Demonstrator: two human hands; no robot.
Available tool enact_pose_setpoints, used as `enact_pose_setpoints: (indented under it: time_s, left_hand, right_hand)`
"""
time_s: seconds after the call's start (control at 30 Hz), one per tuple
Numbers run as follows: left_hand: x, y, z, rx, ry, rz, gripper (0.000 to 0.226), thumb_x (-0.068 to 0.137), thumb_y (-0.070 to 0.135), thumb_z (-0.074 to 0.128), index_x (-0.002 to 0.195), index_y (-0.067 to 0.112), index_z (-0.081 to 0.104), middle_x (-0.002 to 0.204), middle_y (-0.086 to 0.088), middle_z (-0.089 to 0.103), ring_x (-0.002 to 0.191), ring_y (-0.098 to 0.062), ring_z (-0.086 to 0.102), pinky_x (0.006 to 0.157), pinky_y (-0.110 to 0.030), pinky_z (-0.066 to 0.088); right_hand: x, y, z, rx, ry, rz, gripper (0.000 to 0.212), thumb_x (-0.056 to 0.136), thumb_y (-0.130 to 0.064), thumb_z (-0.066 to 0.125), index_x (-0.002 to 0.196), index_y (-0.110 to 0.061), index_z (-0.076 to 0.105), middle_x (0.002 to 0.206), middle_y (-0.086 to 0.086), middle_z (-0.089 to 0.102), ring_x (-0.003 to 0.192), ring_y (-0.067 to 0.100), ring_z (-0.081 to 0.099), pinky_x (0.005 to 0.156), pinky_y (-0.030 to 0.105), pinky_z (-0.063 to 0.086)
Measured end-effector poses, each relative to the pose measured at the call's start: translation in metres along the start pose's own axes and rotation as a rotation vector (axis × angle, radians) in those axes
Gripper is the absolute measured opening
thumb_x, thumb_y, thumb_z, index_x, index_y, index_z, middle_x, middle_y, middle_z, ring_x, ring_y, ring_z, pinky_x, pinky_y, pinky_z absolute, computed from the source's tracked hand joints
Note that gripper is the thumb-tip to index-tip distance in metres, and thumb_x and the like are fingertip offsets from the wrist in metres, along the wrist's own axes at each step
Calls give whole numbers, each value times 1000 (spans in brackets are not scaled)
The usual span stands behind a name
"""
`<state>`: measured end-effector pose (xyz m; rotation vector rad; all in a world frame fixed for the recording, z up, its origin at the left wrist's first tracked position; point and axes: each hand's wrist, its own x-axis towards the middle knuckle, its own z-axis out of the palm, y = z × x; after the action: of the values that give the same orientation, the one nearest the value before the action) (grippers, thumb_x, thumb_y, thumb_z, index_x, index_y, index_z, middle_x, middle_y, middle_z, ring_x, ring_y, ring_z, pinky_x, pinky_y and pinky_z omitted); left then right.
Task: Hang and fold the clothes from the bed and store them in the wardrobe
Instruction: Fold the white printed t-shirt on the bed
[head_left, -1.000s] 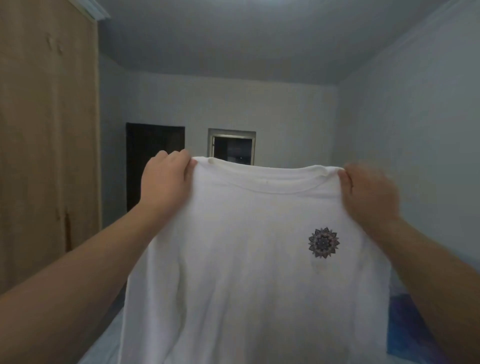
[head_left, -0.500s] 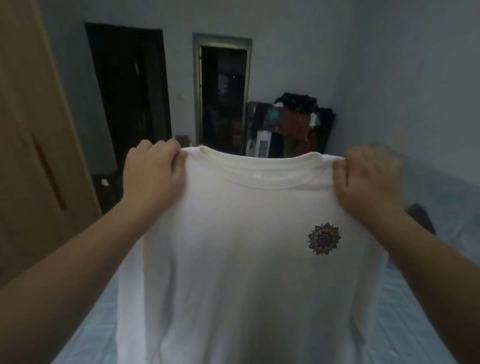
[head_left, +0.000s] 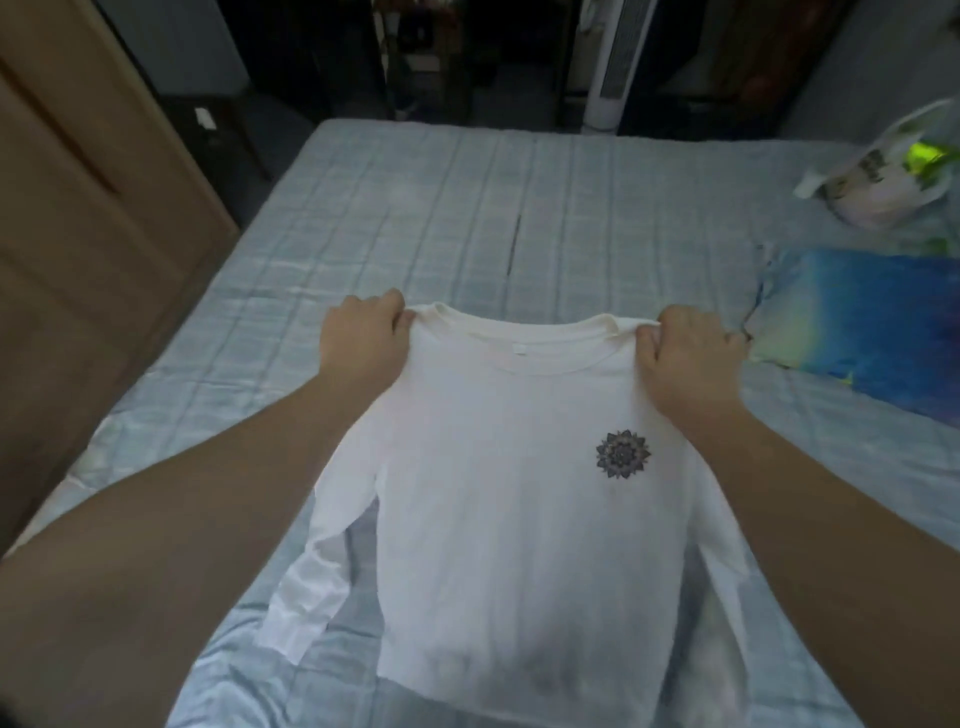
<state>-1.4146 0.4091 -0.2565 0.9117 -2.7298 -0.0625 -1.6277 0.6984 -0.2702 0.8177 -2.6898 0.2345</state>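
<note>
Now the bed (head_left: 467, 218) with its pale blue checked cover fills most of the view, and the brown wardrobe (head_left: 78, 234) stands along its left side. A second ago the white shirt (head_left: 519, 519) was held up high in front of the wall. It has since come down over the near part of the bed. Its hem and one sleeve (head_left: 311, 587) seem to touch the cover already, while the collar is still lifted. A blue cloth (head_left: 872, 322) lies at the right side of the bed, near the shirt but apart from it, and a white bag (head_left: 883, 176) is behind it. The left hand (head_left: 363, 338) and the right hand (head_left: 685, 358) are well apart, and each one pinches a shoulder of the shirt just beside the collar. A small dark flower print (head_left: 622, 454) is on the chest. I judge that the shirt is being laid flat for folding, so the fold itself is not yet begun and the wardrobe comes later.
</note>
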Motion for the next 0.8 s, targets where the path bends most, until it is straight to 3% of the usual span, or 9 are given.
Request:
enact_pose_setpoints:
  time_s: [0.17, 0.3, 0.63, 0.8]
  left_hand:
    - [71, -4, 121, 44, -40, -3, 25, 100, 35, 43, 95, 14, 55, 92, -17, 67, 90, -40, 57, 72, -43, 37]
    - [116, -8, 222, 60, -77, 12, 26, 100, 37, 43, 97, 15, 56, 92, -16, 67, 90, -38, 58, 73, -43, 38]
    - [135, -19, 423, 58, -258, 0, 28, 94, 45, 47, 104, 21, 57, 103, -13, 59, 99, -36, 52, 83, -45, 37]
    - [120, -29, 470, 100, -103, -21, 30, 89, 53, 45, 100, 26, 52, 99, -10, 54, 93, -34, 48, 81, -45, 35]
  right_hand:
    - [51, 8, 133, -41, -116, 44, 38, 98, -38, 34, 105, -6, 55, 102, 19, 59, 96, 37, 54, 83, 47, 37]
    - [74, 22, 225, -80, -116, 33, 49, 96, -42, 24, 104, -4, 54, 99, 19, 58, 92, 37, 54, 78, 47, 38]
    - [74, 37, 416, -89, -329, 70, 42, 96, -44, 28, 105, -12, 54, 105, 15, 57, 96, 35, 51, 84, 46, 38]
    - [64, 46, 453, -68, -234, 111, 36, 93, -46, 38, 103, -15, 53, 102, 13, 55, 92, 34, 50, 83, 47, 38]
